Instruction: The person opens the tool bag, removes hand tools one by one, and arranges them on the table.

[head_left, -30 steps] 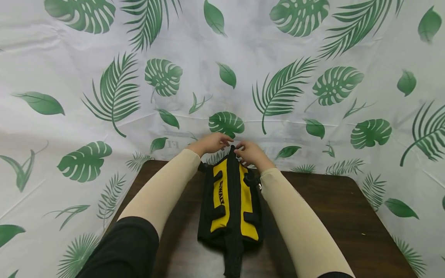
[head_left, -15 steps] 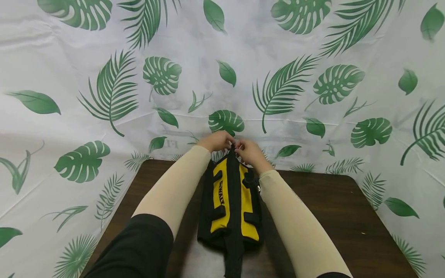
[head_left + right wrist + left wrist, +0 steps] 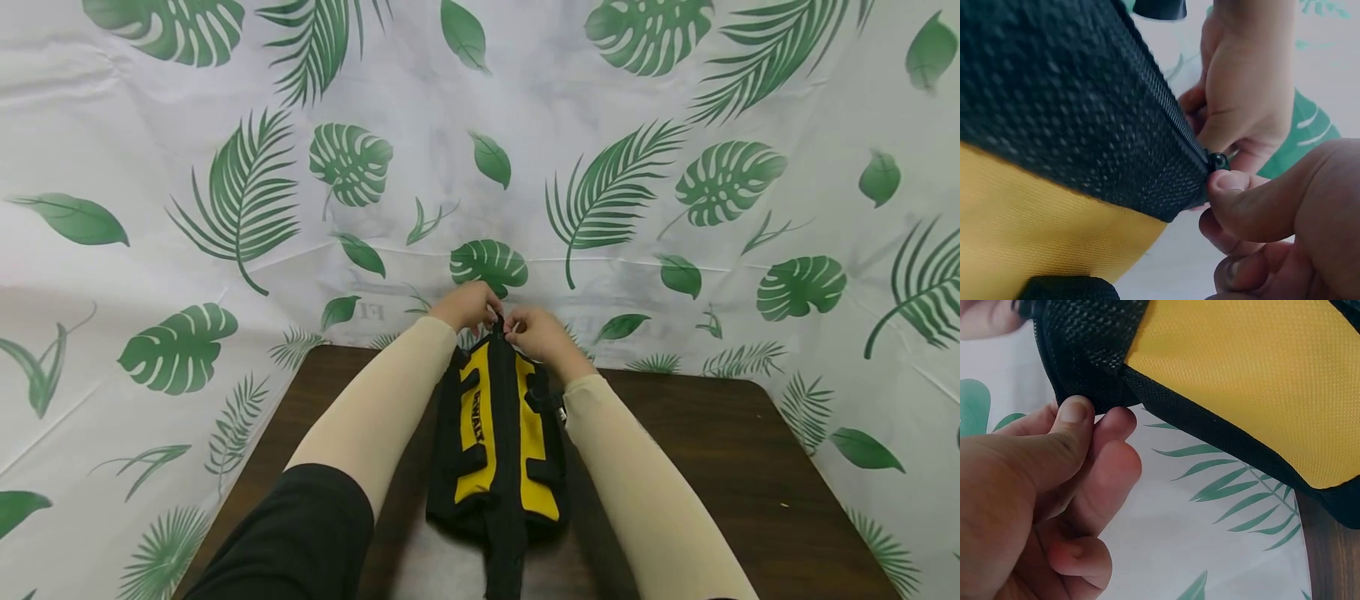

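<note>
A black and yellow zippered tool bag (image 3: 507, 425) with DEWALT lettering lies lengthwise on the table. My left hand (image 3: 467, 307) is at its far tip; in the left wrist view its thumb and index finger pinch the black fabric end (image 3: 1100, 400), the other fingers curled below. From the other side, my right hand (image 3: 542, 333) pinches at the small black zipper slider (image 3: 1218, 161) with thumb and forefinger, as the right wrist view shows. The zipper (image 3: 1172, 115) runs along the bag's black middle strip up to that slider. Fingertips of both hands are close together there.
The dark wooden table (image 3: 675, 467) spreads to both sides of the bag. Right behind its far edge hangs a white cloth (image 3: 405, 83) printed with green leaves. A black strap (image 3: 504, 558) trails from the bag's near end. Short black loops (image 3: 542, 471) sit on the yellow panels.
My left hand has come in from the left and taken hold of the bag's far tip. My right hand's fingers have closed in on the same tip. The bag stays in place.
</note>
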`<state>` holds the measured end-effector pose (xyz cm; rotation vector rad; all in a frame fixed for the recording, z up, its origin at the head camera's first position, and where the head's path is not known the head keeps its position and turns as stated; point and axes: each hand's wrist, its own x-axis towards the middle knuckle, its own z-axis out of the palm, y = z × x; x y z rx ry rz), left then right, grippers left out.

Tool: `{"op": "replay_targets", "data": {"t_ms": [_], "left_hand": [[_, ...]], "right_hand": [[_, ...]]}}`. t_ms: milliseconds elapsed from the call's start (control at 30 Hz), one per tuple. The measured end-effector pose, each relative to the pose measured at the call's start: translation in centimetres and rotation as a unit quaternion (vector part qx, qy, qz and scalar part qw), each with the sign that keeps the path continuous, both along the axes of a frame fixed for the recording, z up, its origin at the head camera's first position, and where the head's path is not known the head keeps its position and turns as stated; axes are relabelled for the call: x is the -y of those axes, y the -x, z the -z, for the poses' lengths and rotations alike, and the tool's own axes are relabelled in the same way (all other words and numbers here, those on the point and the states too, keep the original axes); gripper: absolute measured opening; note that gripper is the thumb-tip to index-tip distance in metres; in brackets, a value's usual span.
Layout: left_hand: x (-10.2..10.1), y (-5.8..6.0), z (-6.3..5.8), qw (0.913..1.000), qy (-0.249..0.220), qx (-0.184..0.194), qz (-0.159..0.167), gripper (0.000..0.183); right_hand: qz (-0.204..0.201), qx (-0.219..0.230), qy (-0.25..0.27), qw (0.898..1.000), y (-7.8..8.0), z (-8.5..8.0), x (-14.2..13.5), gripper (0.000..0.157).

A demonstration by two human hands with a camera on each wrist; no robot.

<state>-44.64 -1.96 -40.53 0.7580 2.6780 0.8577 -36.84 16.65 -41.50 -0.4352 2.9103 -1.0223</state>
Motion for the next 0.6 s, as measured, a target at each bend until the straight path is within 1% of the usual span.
{"op": "replay_targets", "data": {"t_ms": [133, 267, 467, 600], "left_hand": [[0.1, -0.2, -0.1, 0.9999, 0.008, -0.004, -0.007, 0.024], [0.2, -0.4, -0.2, 0.9997, 0.018, -0.012, -0.014, 0.023], [0.2, -0.6, -0.3, 0.9986, 0.046, -0.018, -0.019, 0.022], [0.2, -0.5, -0.5, 0.9978, 0.057, -0.03, -0.013, 0.022]], "right_hand": [[-0.02, 0.0, -0.001, 1.0, -1.2, -0.3, 0.0, 0.012], [-0.035, -0.018, -0.017, 0.999, -2.5, 0.0, -0.1, 0.012], [-0.039, -0.033, -0.028, 0.998, -5.5, 0.7, -0.6, 0.014], [-0.035, -0.032, -0.016, 0.999, -7.5, 1.1, -0.8, 0.012]]}}
